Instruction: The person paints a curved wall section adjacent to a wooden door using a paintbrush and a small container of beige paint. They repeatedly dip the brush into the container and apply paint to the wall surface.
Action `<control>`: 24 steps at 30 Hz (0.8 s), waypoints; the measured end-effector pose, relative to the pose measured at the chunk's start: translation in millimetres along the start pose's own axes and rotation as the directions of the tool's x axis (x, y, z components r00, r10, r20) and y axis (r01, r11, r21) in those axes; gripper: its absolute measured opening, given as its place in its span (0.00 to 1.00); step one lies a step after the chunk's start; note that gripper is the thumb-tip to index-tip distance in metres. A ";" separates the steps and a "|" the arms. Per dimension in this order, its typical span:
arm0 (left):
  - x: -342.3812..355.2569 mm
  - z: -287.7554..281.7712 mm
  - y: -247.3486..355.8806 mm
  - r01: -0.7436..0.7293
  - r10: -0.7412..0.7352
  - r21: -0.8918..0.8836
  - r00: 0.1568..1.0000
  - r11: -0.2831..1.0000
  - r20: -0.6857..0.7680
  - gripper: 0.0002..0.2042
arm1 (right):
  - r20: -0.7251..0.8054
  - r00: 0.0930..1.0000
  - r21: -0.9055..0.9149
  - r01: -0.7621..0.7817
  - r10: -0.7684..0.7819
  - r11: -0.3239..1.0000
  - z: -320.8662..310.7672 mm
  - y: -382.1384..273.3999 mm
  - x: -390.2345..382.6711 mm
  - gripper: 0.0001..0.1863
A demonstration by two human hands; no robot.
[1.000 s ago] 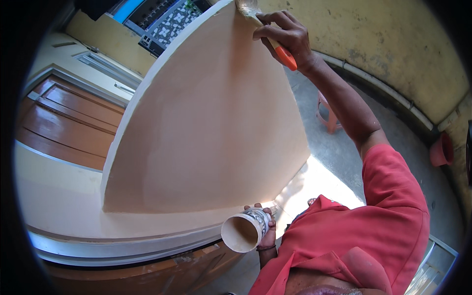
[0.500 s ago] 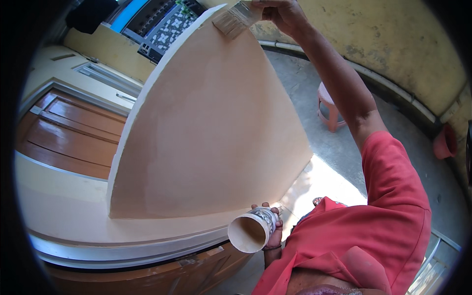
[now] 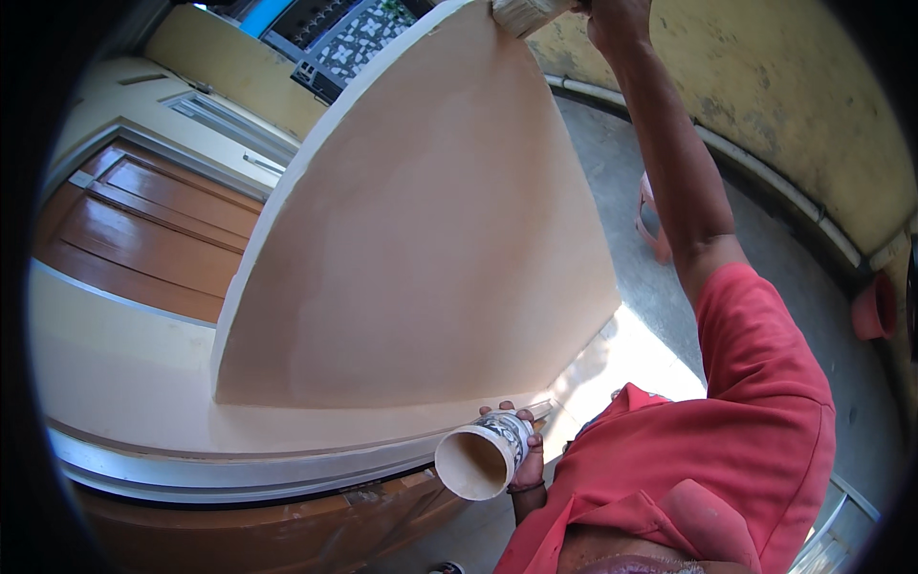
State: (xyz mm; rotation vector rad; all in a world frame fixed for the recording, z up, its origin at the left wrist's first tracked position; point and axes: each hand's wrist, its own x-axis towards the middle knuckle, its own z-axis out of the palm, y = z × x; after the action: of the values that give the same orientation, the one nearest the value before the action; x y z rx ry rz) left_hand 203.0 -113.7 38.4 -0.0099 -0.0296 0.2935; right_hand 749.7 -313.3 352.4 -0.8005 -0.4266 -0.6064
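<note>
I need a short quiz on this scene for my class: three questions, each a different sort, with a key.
1. Which hand holds the cup?

2. True or false: the paintbrush is dipped inside the cup.

3. Which thing shows partly behind the raised arm?
A. A broom
B. A pink stool
C. A bicycle

Key:
1. The left hand.
2. False; the right hand holds the paintbrush up by the top of the tan wall.
3. B.

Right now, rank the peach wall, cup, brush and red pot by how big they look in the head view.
1. Peach wall
2. Cup
3. Brush and red pot: too alike to rank; top edge crops brush.
</note>
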 end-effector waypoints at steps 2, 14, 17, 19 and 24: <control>0.9 -2.6 0.5 0.004 -0.004 0.009 1.000 1.000 -0.006 0.27 | -0.006 1.000 -0.001 0.027 -0.027 1.000 -1.4 1.9 4.7 0.06; -1.1 -2.2 3.8 0.063 -0.063 -0.015 0.998 0.998 -0.001 0.26 | -0.074 0.955 -0.180 0.271 -0.288 0.946 -65.6 14.1 -17.8 0.10; -4.7 -1.3 3.1 0.065 -0.065 -0.023 0.998 0.998 -0.001 0.26 | 0.058 0.981 -0.379 0.192 -0.184 0.905 -108.3 32.1 -35.3 0.14; -9.5 -0.5 3.7 0.054 -0.054 -0.020 0.999 0.998 0.007 0.26 | 0.073 0.997 -0.506 0.064 -0.031 0.860 -118.6 30.8 -63.9 0.13; -14.7 0.4 1.8 0.041 -0.042 -0.008 0.999 0.999 -0.023 0.27 | -0.026 0.990 -0.690 -0.117 0.137 0.714 -150.0 41.7 -92.3 0.15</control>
State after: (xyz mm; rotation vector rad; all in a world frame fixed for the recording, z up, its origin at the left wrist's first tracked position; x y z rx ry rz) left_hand 188.4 -116.2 38.4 -0.0204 -0.0081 0.2516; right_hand 726.4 -374.5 183.7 -1.5529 -0.1484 -0.6290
